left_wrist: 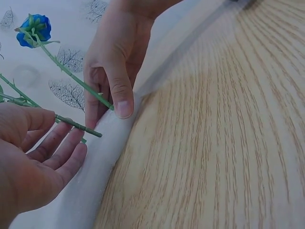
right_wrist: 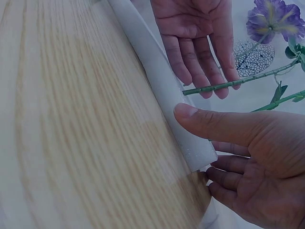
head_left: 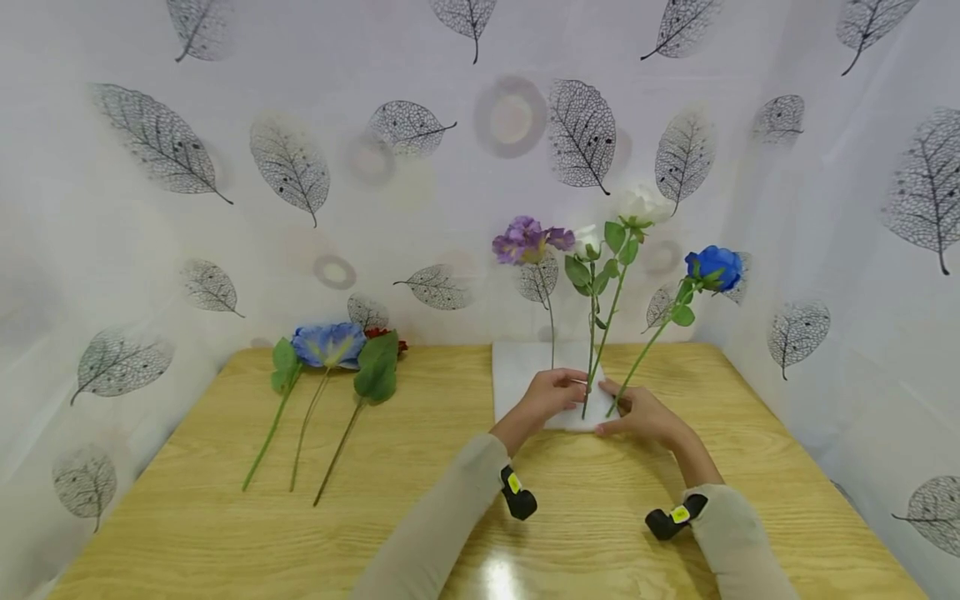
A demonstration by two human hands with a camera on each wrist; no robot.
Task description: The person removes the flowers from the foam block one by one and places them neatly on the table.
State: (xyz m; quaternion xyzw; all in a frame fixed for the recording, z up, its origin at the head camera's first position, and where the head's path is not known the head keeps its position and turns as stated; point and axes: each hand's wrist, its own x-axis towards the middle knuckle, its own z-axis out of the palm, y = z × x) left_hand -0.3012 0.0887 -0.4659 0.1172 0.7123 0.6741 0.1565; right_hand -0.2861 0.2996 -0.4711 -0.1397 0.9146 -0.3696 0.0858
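A white padded sheet [head_left: 517, 375] lies at the table's back, with a purple flower [head_left: 525, 242], white flowers [head_left: 641, 207] and a blue rose [head_left: 714, 268] leaning upward above it. My left hand [head_left: 551, 396] holds a dark green stem [left_wrist: 78, 126] between thumb and fingers, its fingers nearly straight; the stem's cut end pokes past them. At the sheet's right front corner, my right hand [head_left: 648, 417] grips the edge, thumb on top and fingers around the side in the right wrist view. The blue rose's stem [left_wrist: 76, 80] ends beside that thumb. The purple flower's lower stem is hidden.
On the left of the wooden table [head_left: 187, 450] lie a light blue flower [head_left: 327, 344], a red flower [head_left: 397, 343] partly behind a green leaf [head_left: 377, 367], and several stems. A white leaf-print curtain [head_left: 450, 200] stands behind and at both sides.
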